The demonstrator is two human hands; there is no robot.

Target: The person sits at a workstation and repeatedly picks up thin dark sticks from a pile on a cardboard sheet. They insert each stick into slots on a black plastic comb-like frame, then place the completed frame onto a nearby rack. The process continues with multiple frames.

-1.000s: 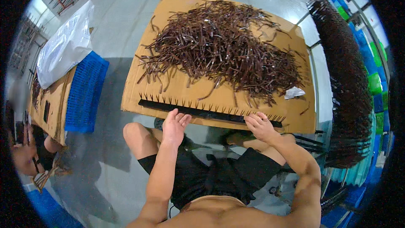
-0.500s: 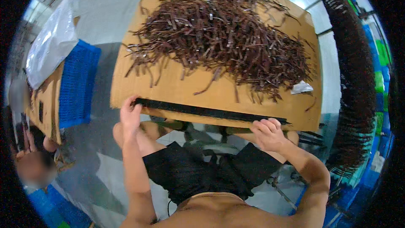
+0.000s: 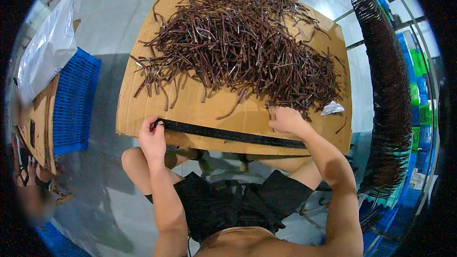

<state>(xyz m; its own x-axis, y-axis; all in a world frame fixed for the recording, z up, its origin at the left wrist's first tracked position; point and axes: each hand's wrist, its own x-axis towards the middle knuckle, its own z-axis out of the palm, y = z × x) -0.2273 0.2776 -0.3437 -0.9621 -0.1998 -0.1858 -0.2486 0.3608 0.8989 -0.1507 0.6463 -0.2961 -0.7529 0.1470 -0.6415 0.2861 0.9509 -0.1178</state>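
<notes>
The left hand [image 3: 153,143] has its grip clamped on the black strip [image 3: 228,134] lying along the near edge of the desk [image 3: 190,110]. The right hand [image 3: 289,121] meets the brown strip pile [image 3: 247,43]; its grip I cannot tell.

Free lane on cardboard [image 3: 190,109] between obstacles: black bar [image 3: 228,134], brown heap [image 3: 247,47]

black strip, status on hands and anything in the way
Left hand pinching black strip at left end. Right hand at near edge of brown pile, grip unclear. Strip along near edge of cardboard, nothing seen across it.
</notes>
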